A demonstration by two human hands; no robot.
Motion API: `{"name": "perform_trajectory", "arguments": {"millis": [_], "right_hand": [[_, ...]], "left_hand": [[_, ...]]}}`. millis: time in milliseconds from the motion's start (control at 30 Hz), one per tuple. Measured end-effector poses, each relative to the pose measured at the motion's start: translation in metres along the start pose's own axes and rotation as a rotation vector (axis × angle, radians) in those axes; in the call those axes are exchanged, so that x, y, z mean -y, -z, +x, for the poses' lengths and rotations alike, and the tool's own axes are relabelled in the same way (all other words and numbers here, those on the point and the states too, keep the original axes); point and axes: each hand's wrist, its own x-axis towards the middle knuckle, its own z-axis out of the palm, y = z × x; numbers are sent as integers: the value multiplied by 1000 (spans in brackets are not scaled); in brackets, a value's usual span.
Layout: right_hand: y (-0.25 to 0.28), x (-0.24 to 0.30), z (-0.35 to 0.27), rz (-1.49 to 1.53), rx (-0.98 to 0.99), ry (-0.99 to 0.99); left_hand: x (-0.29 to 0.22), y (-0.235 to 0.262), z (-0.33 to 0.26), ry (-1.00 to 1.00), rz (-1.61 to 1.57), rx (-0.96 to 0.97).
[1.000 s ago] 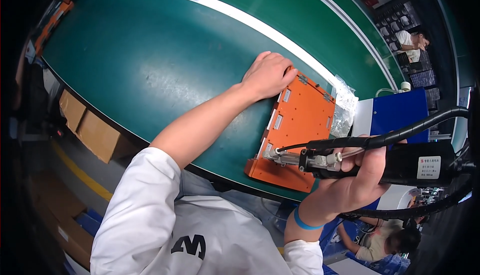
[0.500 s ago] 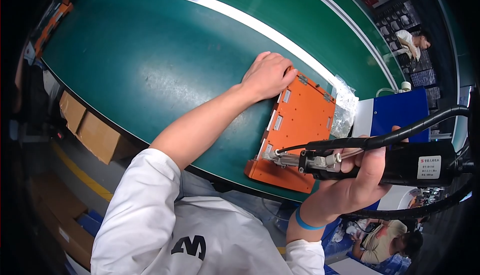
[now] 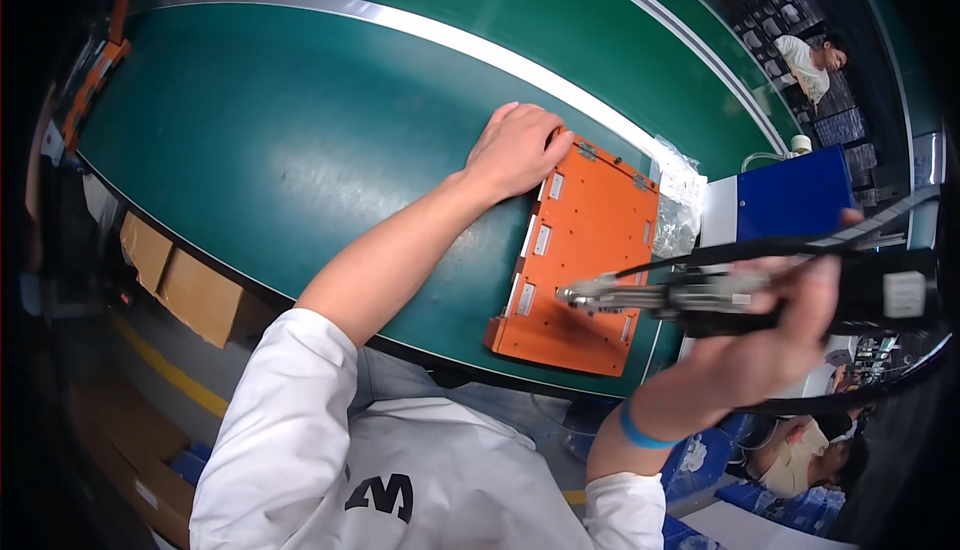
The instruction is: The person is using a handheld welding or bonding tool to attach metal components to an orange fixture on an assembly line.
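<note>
An orange metal panel (image 3: 595,230) with small holes, pale rectangular inserts along its sides and hinges at its far edge lies on the green workbench (image 3: 330,160). My left hand (image 3: 515,150) is closed over the panel's far left corner. Blurred by motion, my right hand (image 3: 785,325) grips a black power screwdriver (image 3: 710,295) held nearly level, with cables running off to the right. The driver's metal tip is over the near part of the panel; whether it touches is unclear.
Clear plastic wrapping (image 3: 680,200) lies beyond the panel, beside a blue and white box-shaped unit (image 3: 790,195). Another orange part (image 3: 95,90) stands at the bench's far left end. Cardboard boxes (image 3: 200,295) sit below the left edge. Two other people are visible at the right.
My right hand has drawn the screwdriver away from the panel's near left corner, to the right. My left hand stays on the panel's corner, and the whole view has shifted slightly.
</note>
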Motion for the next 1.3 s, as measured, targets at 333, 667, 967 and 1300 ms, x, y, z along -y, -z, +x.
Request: {"name": "perform_trajectory", "arguments": {"millis": [333, 667, 967, 1300], "right_hand": [[-24, -6, -25, -68, -76, -42], [-16, -3, -9, -58, -46, -58], [51, 38, 68, 196, 209, 40], [-26, -15, -21, -68, -58, -10]], "left_hand": [[-1, -2, 0, -41, 40, -6], [-1, -2, 1, -35, 18, -17], [0, -1, 1, -47, 21, -17], [-2, -2, 1, -9, -14, 0]]}}
